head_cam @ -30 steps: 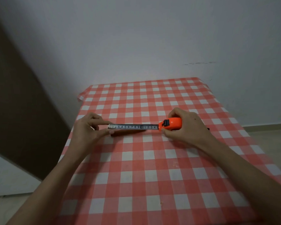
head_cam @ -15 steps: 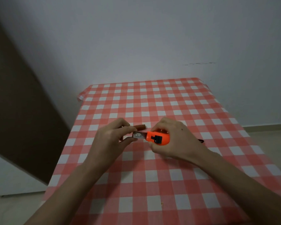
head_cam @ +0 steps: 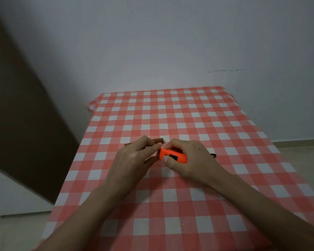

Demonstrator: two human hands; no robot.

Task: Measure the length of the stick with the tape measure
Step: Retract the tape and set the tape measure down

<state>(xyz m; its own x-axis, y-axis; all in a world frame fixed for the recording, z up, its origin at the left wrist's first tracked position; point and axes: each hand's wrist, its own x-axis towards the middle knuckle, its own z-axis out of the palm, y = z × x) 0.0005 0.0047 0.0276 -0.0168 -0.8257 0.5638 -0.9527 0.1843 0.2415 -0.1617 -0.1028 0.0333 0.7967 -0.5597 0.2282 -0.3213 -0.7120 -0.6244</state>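
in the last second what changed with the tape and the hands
The blade has run back into the orange tape measure, none showing now. The left hand moved right until its fingertips meet the case; the right hand, still gripping the case, drew nearer and slightly left. The brown stick stays on the checked tablecloth, now uncovered behind the hands.

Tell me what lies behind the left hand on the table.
A brown stick lies on the checked tablecloth behind the left hand; only its right end and a sliver at the left show. The hand covers its middle.
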